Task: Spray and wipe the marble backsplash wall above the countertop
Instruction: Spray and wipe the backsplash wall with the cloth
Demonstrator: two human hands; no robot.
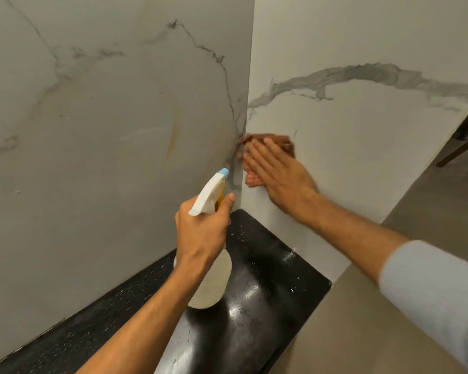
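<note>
Two white marble backsplash walls with grey veins meet in a corner: the left wall (106, 117) and the right wall (349, 125). My left hand (203, 233) grips a white spray bottle (210, 195) with a blue nozzle tip, aimed at the corner. My right hand (278, 174) lies flat, fingers spread, pressing a reddish-brown cloth (254, 179) against the right wall just beside the corner. The hand covers most of the cloth.
A glossy black speckled countertop (254, 292) runs below both walls, with droplets on it. Its right end stops at beige floor (389, 306). A wooden chair leg (459, 149) shows past the right wall's edge. A yellowish streak (173, 125) marks the left wall.
</note>
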